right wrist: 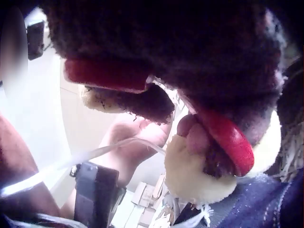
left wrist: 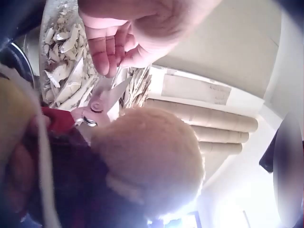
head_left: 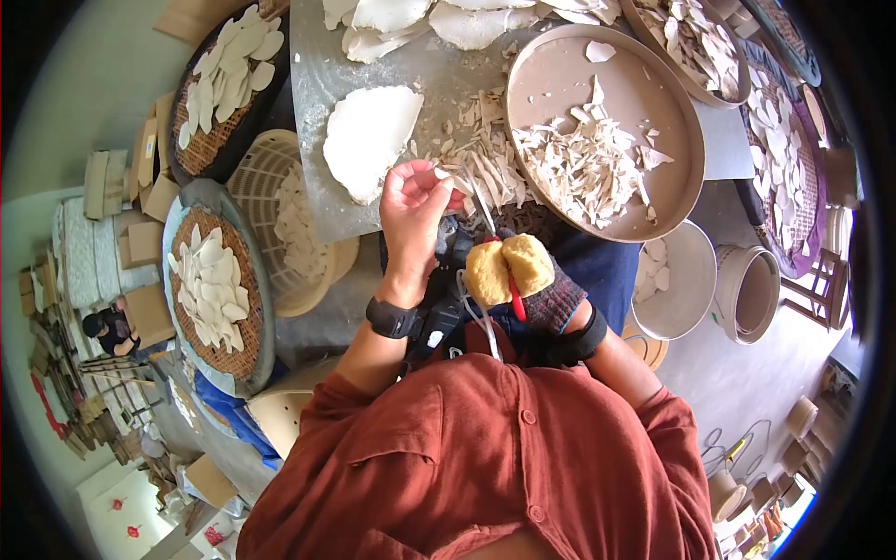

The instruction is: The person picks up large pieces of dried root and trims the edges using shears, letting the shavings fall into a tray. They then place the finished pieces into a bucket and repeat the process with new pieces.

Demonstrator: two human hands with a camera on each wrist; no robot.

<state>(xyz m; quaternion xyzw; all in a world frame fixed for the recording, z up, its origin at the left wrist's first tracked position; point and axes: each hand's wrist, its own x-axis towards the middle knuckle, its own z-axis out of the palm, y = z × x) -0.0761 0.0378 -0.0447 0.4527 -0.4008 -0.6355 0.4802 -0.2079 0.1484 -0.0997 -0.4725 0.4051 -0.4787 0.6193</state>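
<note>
Thumb and finger of the left hand [head_left: 413,219] pinch a small pale piece [head_left: 441,175] close beside the scissor blades [head_left: 483,207]. The right hand [head_left: 557,301], in a dark knitted glove, grips the scissors by their red handles [head_left: 517,301]. Yellow spongy pads [head_left: 529,263] sit around the grip. In the left wrist view, the left hand's [left wrist: 137,33] fingertips are right at the parted blades [left wrist: 97,102]. The right wrist view has the glove [right wrist: 166,42] over both red handles [right wrist: 232,142]. Pale scraps [head_left: 490,173] lie just beyond the blades.
A large white flat piece [head_left: 371,140] lies on the metal table [head_left: 317,56]. A round tray [head_left: 677,187] of shards stands at its right. Baskets [head_left: 261,327] of pale flakes are at the left. Buckets [head_left: 747,294] stand at the right. A white cord [right wrist: 104,149] hangs between the arms.
</note>
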